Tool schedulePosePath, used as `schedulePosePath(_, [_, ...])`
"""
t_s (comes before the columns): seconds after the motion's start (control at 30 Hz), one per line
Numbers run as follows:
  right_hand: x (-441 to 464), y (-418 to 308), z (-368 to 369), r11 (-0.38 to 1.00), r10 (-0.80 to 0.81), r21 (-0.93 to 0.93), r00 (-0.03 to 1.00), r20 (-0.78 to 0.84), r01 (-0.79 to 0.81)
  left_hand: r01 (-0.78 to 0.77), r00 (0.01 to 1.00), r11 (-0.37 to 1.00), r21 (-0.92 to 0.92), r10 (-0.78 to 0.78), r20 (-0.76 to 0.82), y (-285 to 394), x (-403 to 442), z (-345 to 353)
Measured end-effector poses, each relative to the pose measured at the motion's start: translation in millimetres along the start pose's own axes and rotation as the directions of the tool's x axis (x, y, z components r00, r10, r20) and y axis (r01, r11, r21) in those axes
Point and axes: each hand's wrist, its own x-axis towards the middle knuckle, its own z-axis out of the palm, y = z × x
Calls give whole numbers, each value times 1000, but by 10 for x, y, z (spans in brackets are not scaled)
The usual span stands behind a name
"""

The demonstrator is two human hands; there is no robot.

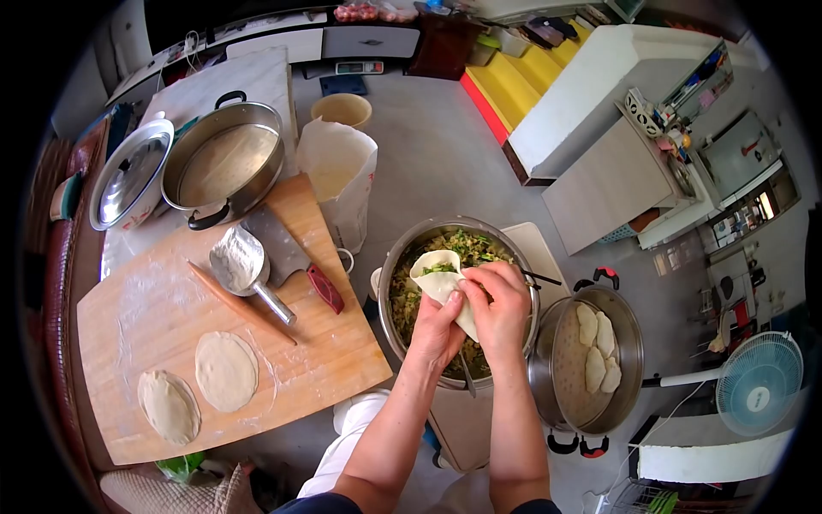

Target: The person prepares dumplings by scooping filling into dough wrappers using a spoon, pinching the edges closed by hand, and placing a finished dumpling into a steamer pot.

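Above a metal bowl [425, 228] of chopped green filling [469, 243], my two hands hold a partly folded dumpling [438, 288]. Its wrapper is open at the upper left, where green filling shows. My left hand [437, 332] supports the dough from below, thumb against it. The fingers of my right hand [499, 301] pinch the dough edge on the right side. A spoon handle [469, 377] and a dark stick-like utensil [545, 279] rest at the bowl. To the right, several folded dumplings [596, 346] lie in a two-handled steamer pot [632, 332].
A wooden board [163, 313] at left holds flattened dough [227, 371], a second dough piece [169, 407], a rolling pin [242, 304], a flour scoop [240, 261] and a cleaver [278, 242]. Behind stand a large pan [272, 146] and a lidded basin [128, 176]. A fan [758, 383] is at right.
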Motion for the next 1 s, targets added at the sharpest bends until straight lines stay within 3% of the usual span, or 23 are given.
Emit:
schedulePosePath(0.17, [19,23,48,992,-88,-86,996,22,90,22,999,999,-23,-23,-28,-19,0,-42])
schedulePosePath(0.27, [12,48,64,995,-90,-35,996,23,90,-1,1000,999,-45,1,5,10,10,11])
schedulePosePath(0.57, [165,-73,-24,996,73,39,981,182,-81,15,1000,999,38,-15,-5,12,20,-17])
schedulePosePath(0.77, [278,-76,-58,997,69,-42,947,315,-58,34,999,998,61,-33,-10,36,12,-24])
schedulePosePath(1.0, [297,-109,-59,985,-154,-35,953,261,169,17,999,1000,9,-17,33,81,25,51])
